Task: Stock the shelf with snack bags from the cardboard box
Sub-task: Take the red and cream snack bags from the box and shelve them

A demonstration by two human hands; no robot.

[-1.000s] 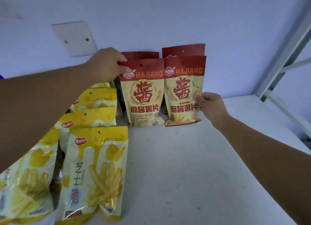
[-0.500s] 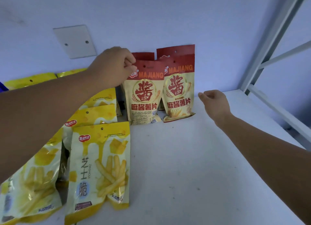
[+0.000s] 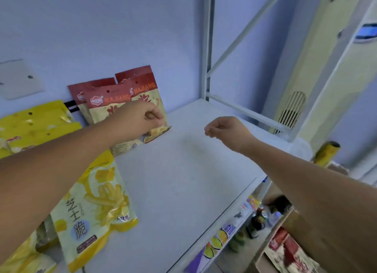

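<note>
— Where were the red snack bags (image 3: 106,98) seen?
— At the back of the shelf (image 3: 183,181), leaned on the wall. More were seen in the cardboard box (image 3: 263,252) below.
— And the hands?
— The left hand (image 3: 138,119) was curled against a red bag, but a grip could not be told. The right hand (image 3: 226,130) was curled, with nothing held.

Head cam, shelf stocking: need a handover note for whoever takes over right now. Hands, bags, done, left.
Left hand: fingers curled, in front of the red MAJIANG bags; cannot tell if it pinches one.
Right hand: fingers curled, holding nothing, above the shelf.
Done: four red bags stand against the back wall; yellow bags line the shelf's left side.
Left: the middle and right of the shelf are bare. Spare red packs lie in the cardboard box below right; probably fetch those next.
</note>
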